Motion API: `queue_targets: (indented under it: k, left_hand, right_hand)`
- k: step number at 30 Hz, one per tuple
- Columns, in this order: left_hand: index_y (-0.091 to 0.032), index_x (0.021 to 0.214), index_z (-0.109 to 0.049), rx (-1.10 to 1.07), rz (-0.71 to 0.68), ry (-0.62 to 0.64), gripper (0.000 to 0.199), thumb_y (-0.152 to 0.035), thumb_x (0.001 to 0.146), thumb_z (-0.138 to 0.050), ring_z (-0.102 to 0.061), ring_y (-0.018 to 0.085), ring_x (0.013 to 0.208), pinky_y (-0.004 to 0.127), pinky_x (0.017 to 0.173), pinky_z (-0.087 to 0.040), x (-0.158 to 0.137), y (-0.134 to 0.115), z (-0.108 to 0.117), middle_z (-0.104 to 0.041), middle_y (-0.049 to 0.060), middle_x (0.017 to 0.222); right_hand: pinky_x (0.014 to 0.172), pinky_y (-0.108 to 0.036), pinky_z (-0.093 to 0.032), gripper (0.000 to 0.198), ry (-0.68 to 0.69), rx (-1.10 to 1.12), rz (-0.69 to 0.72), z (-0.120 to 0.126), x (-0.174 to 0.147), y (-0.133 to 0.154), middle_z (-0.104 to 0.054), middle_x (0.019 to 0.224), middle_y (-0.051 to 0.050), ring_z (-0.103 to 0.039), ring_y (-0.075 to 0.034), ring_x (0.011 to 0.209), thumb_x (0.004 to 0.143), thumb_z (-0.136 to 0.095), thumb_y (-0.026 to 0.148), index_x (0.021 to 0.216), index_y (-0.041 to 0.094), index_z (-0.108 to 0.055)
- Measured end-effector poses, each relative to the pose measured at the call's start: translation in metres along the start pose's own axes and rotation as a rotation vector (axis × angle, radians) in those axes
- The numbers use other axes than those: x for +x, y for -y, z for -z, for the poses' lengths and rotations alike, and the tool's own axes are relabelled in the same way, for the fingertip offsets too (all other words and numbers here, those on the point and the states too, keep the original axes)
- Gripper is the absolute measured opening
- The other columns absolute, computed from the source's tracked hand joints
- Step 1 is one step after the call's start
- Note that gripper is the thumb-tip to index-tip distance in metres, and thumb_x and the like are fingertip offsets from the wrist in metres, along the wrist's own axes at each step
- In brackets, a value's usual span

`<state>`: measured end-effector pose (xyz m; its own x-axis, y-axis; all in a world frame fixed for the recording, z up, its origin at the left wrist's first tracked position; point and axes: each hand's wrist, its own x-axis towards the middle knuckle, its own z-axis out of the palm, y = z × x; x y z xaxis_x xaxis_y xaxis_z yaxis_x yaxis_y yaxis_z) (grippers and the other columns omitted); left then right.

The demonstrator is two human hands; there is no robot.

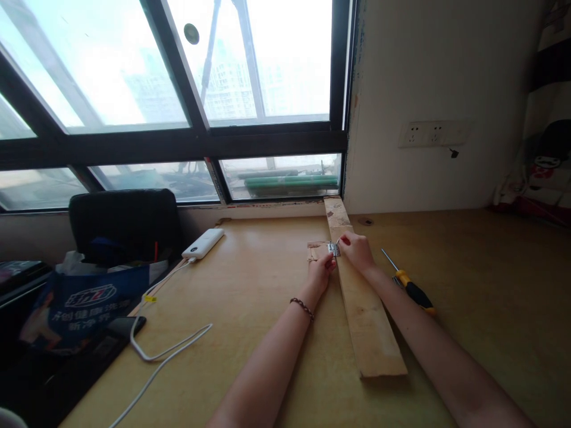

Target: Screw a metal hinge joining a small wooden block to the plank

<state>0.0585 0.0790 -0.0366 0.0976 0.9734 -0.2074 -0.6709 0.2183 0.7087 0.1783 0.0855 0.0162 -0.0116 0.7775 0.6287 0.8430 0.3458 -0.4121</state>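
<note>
Metal hinge (332,249), at wooden plank (370,321) edge — your left hand (322,272) steadies it, your right hand (354,246) pinches a small slim piece (338,241) — best kept flat.

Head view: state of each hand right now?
Left hand: curled, fingertips at the metal hinge; grip cannot be told.
Right hand: closed in a pinch by the hinge; anything held is too small to identify.

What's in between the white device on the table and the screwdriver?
The head view shows, left to right, a stretch of tabletop, the left hand, the long board and the right forearm.
</note>
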Motion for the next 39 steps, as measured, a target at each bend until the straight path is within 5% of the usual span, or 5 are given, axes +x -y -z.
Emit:
queue_targets:
  k: [19,26,33,39]
  left_hand:
    - [-0.009,0.072,-0.061,-0.031,0.011,0.014,0.015,-0.010,0.059,-0.067,-0.053,0.006,0.051,0.017,0.051,-0.044,0.001,0.001,0.001,-0.061,0.003,0.064]
    - [-0.009,0.071,-0.061,-0.019,0.017,0.023,0.014,-0.012,0.059,-0.067,-0.052,0.005,0.049,0.017,0.051,-0.043,0.001,0.001,0.001,-0.061,0.001,0.063]
    - [-0.009,0.068,-0.060,-0.019,0.015,0.021,0.013,-0.011,0.058,-0.068,-0.053,0.006,0.050,0.016,0.051,-0.044,-0.001,0.000,0.000,-0.061,0.002,0.063]
    - [-0.008,0.068,-0.059,-0.022,0.025,0.021,0.013,-0.011,0.059,-0.068,-0.054,0.006,0.051,0.016,0.052,-0.045,0.000,0.000,0.001,-0.061,0.003,0.063]
  right_hand:
    - [0.061,-0.022,-0.035,0.015,0.122,-0.111,0.112,-0.003,-0.006,0.001,-0.064,0.073,-0.004,-0.057,-0.014,0.067,0.078,-0.047,0.021,0.070,0.017,-0.060]
    - [0.061,-0.021,-0.042,0.018,0.036,0.098,-0.084,0.025,-0.001,-0.010,-0.066,0.080,-0.004,-0.061,-0.014,0.068,0.077,-0.051,0.031,0.088,0.019,-0.059]
    - [0.067,-0.027,-0.042,0.024,0.068,-0.262,-0.290,0.087,-0.057,-0.056,-0.065,0.092,-0.008,-0.060,-0.020,0.083,0.076,-0.048,0.031,0.094,0.019,-0.059]
    - [0.065,-0.027,-0.041,0.040,0.259,-0.355,-0.486,0.089,-0.095,-0.085,-0.063,0.096,-0.011,-0.059,-0.023,0.087,0.074,-0.051,0.037,0.107,0.015,-0.052]
